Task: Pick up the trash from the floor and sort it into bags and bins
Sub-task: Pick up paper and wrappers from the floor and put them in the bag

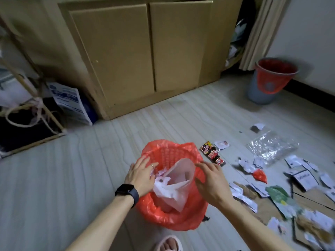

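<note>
A red-lined basket bin (pixel 174 220) stands on the floor in front of me. A white translucent plastic bag (pixel 178 182) lies in its mouth, partly crumpled. My left hand (pixel 142 175), with a dark watch on the wrist, reaches over the bin's left rim with fingers straight and its palm against the bag's crumpled end. My right hand (pixel 211 182) hovers over the right rim with fingers spread and loosely bent, holding nothing. Trash lies to the right: red-black snack wrappers (pixel 212 153), a clear plastic bag (pixel 272 147), torn paper scraps (pixel 301 171), a red plastic scrap (pixel 260 175), a green packet (pixel 277 193).
A grey bin with a red liner (pixel 268 82) stands at the back right by a curtain. A tan cabinet (pixel 145 57) runs along the back. A wooden rack with bags (pixel 30 122) is at the left. Flattened cardboard (pixel 311 200) lies under the litter. My slippered foot (pixel 167 243) is below.
</note>
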A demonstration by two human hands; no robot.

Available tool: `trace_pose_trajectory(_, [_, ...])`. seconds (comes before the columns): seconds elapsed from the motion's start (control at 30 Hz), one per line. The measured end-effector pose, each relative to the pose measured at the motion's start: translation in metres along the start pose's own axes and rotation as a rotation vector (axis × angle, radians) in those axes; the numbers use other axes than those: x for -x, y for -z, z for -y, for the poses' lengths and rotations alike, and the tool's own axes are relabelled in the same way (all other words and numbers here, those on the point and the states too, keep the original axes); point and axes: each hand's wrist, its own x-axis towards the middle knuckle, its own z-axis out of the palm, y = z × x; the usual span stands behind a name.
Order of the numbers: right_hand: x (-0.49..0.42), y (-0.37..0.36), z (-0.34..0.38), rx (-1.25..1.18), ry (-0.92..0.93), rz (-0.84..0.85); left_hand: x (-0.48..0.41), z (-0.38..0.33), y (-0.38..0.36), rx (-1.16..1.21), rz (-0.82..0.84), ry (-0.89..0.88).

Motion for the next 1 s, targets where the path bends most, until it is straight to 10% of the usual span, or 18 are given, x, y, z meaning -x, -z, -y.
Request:
trace_pose_trajectory(0.3, [0.028, 0.003, -0.037, -0.120, -0.126, 0.204, 0.006, -0.032, 0.008, -0.093, 0.012, 0.041])
trace_pose_trajectory(0.7, [0.057, 0.160, -0.198, 0.306, -0.316, 0.237, -0.031, -0.247, 0.016, -0.118, 0.100, -0.398])
trace_pose_trajectory(1.0, [0.031, 0.013, -0.297, 0.011, -0.450, 0.317, -0.106, -0.296, -0.116, -0.266, 0.479, -0.380])
